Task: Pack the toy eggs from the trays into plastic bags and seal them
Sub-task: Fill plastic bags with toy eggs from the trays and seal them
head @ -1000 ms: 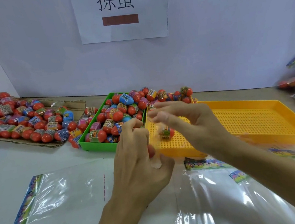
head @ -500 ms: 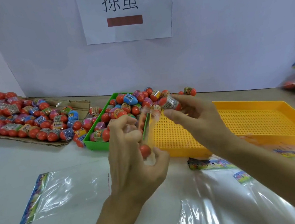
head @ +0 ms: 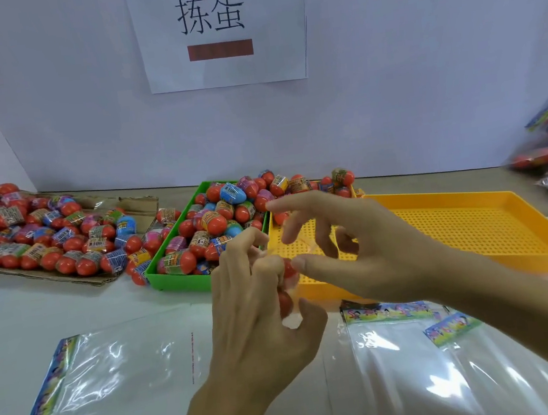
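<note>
Red toy eggs (head: 285, 300) in left grip (head: 261, 312), clamped; right grip (head: 350, 249) apart.

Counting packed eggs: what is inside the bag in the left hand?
Two red toy eggs show through the small clear bag the left hand holds; fingers cover the rest.

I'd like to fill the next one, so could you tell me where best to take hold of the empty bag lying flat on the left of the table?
Probably the plain clear edge of the empty bag, on its right side. That end faces the hands, while the printed header strip closes the far left end. The bag lies flat, so pinch that edge from above and lift.
</note>
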Demonstrator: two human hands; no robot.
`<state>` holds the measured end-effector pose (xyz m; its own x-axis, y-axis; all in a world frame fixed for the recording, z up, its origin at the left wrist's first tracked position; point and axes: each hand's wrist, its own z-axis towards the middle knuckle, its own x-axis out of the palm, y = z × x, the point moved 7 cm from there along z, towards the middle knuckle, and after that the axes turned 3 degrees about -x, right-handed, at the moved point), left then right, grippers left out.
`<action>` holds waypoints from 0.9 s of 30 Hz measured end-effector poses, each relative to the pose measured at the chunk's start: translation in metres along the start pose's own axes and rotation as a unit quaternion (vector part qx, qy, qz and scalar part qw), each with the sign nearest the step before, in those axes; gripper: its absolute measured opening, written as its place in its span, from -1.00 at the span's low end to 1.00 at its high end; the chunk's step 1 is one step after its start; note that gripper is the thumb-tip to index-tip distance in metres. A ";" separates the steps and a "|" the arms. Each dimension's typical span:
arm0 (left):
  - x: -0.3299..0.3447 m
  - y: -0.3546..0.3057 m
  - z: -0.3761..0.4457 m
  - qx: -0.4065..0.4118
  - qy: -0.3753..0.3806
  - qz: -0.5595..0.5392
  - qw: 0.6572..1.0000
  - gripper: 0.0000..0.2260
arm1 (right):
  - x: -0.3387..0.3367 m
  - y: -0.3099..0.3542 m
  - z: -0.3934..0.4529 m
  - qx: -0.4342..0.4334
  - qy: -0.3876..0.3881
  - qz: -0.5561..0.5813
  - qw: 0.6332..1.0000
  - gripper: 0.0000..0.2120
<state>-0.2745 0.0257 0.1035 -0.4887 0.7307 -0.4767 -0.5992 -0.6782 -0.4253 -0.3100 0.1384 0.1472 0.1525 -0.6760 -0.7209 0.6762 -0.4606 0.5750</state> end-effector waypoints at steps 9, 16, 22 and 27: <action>0.007 0.005 -0.004 -0.016 0.020 -0.035 0.999 -0.60 | 0.021 0.007 -0.003 0.055 0.166 0.085 0.981 -0.70; 0.002 0.008 -0.004 -0.034 0.001 -0.063 0.997 -0.57 | 0.012 0.002 -0.001 0.079 0.116 0.051 0.989 -0.67; 0.008 -0.001 -0.005 0.003 0.041 -0.049 0.998 -0.58 | 0.025 0.010 -0.001 0.091 0.192 0.099 0.972 -0.65; 0.006 0.005 -0.005 -0.039 0.034 -0.032 0.998 -0.54 | 0.011 0.005 0.005 0.072 0.157 0.035 0.984 -0.65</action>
<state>-0.2775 0.0267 0.0945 -0.4048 0.7673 -0.4974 -0.5752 -0.6366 -0.5138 -0.3085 0.1255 0.1439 0.4262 -0.5082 -0.7484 0.5508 -0.5105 0.6603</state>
